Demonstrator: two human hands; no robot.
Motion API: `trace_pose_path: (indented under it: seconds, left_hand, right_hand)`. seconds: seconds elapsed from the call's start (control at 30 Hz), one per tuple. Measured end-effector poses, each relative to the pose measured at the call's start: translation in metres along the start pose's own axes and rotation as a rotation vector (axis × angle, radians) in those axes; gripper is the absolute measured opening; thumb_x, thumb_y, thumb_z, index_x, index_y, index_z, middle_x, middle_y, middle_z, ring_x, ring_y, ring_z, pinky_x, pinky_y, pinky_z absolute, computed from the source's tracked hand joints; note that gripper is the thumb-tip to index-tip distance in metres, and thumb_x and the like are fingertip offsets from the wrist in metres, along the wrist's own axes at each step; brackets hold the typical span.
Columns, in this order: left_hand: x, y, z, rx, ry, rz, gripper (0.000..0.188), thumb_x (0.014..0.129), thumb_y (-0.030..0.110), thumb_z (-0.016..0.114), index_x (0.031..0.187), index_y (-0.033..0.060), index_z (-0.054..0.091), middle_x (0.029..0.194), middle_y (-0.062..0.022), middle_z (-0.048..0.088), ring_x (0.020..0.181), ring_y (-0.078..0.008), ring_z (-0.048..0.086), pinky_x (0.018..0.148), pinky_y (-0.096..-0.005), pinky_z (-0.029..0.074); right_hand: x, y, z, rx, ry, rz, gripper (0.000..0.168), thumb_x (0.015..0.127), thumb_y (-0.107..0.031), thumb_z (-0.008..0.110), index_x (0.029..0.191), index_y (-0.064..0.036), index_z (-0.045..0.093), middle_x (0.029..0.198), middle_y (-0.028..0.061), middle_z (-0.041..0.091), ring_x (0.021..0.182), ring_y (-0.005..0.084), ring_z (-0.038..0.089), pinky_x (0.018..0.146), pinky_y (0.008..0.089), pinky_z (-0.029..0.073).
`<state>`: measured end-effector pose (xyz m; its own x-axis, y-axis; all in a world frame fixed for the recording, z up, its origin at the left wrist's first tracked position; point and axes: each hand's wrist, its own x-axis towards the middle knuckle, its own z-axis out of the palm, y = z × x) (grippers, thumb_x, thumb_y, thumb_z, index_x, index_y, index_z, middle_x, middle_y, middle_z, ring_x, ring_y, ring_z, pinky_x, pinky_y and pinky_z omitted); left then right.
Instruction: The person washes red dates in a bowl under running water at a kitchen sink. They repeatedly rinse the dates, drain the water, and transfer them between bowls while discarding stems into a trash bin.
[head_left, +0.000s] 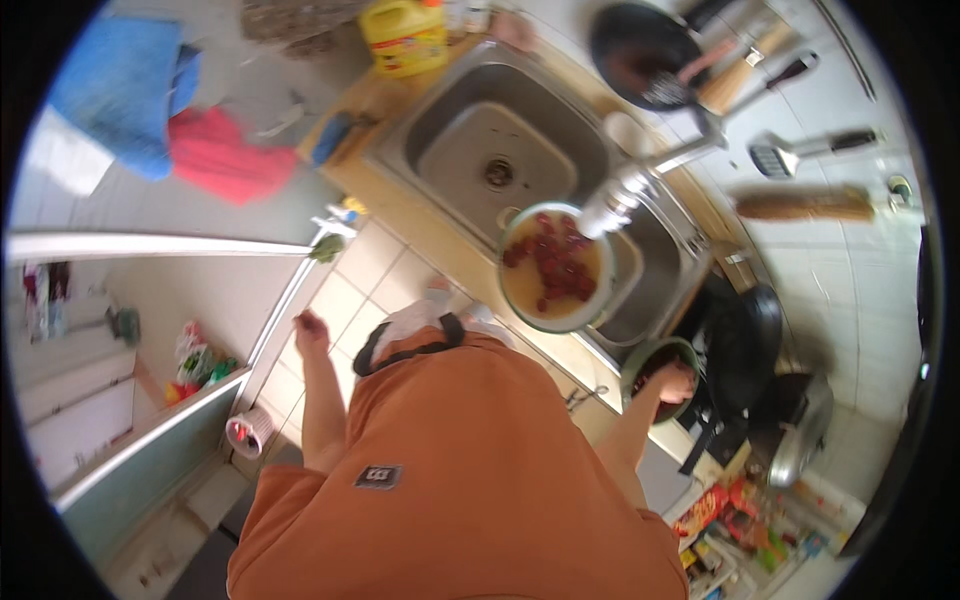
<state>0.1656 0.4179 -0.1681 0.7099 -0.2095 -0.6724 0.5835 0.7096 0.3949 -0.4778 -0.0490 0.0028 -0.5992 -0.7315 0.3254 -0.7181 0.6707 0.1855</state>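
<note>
My right hand (677, 381) reaches down into a green bowl (631, 367) of dark red fruit beside the sink. Its fingertips are hidden, so I cannot tell whether it holds any fruit. Away from the counter, over the tiled floor, hangs my left hand (312, 334), blurred, its fingers partly curled. A round light-coloured basin (517, 311) with a green rim sits over the divider of the steel double sink (442, 161). Several red fruits (559, 262), which look like jujubes or grapes, lie in yellowish water there. The faucet (619, 202) reaches over the basin's rim.
A black stove (720, 330) with a dark pan (759, 322) stands right of the sink. A wok (645, 52) and a slotted turner (776, 156) hang on the wall. A yellow jug (405, 37) is at the sink's far left, a wastebasket (249, 433) on the floor.
</note>
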Motion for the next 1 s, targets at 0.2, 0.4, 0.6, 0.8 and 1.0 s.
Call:
trace_pose_path:
  seconds: [0.2, 0.4, 0.6, 0.8, 1.0]
  left_hand:
    - [-0.008, 0.014, -0.060, 0.108, 0.157, -0.056, 0.032, 0.101, 0.036, 0.055, 0.090, 0.0069, 0.066, 0.083, -0.0029, 0.070, 0.076, -0.0154, 0.067, 0.068, -0.0286, 0.058]
    - [-0.012, 0.026, -0.066, 0.782, -0.051, 0.086, 0.037, 0.105, 0.036, 0.047, 0.096, 0.0031, 0.060, 0.094, -0.0075, 0.066, 0.081, -0.0179, 0.060, 0.072, -0.0295, 0.056]
    - [0.000, 0.008, -0.005, 0.199, 0.231, -0.064, 0.036, 0.102, 0.037, 0.052, 0.089, 0.0044, 0.061, 0.084, -0.0050, 0.068, 0.076, -0.0179, 0.066, 0.067, -0.0301, 0.059]
    - [0.015, -0.011, 0.047, 0.151, -0.080, -0.048, 0.029, 0.101, 0.030, 0.055, 0.098, 0.0028, 0.064, 0.086, -0.0053, 0.067, 0.081, -0.0155, 0.064, 0.075, -0.0258, 0.055]
    - [-0.099, -0.082, 0.237, 0.598, -0.559, -0.179, 0.033, 0.104, 0.026, 0.051, 0.126, 0.0019, 0.057, 0.100, -0.0007, 0.059, 0.081, -0.0088, 0.050, 0.068, -0.0238, 0.045]
  right_hand:
    - [0.006, 0.010, 0.015, 0.212, 0.197, -0.223, 0.018, 0.083, -0.019, 0.069, 0.096, -0.008, 0.071, 0.096, 0.0087, 0.070, 0.095, 0.0313, 0.062, 0.087, 0.0407, 0.050]
    - [0.000, 0.029, -0.006, 0.593, 0.153, -0.126, 0.012, 0.084, -0.013, 0.070, 0.093, -0.006, 0.070, 0.095, 0.0122, 0.070, 0.097, 0.0325, 0.060, 0.087, 0.0428, 0.048]
    - [-0.008, 0.029, -0.040, 0.808, 0.193, -0.199, 0.009, 0.088, -0.011, 0.067, 0.095, -0.004, 0.068, 0.098, 0.0110, 0.068, 0.095, 0.0310, 0.058, 0.085, 0.0417, 0.048]
    - [-0.018, 0.035, -0.055, 0.950, 0.134, -0.290, 0.011, 0.095, -0.009, 0.061, 0.103, -0.001, 0.061, 0.110, 0.0101, 0.067, 0.092, 0.0238, 0.061, 0.079, 0.0345, 0.051]
    - [-0.081, -0.050, -0.182, 1.683, -0.282, -0.295, 0.027, 0.092, 0.009, 0.057, 0.118, 0.001, 0.053, 0.112, 0.0128, 0.063, 0.086, 0.0155, 0.064, 0.069, 0.0274, 0.058]
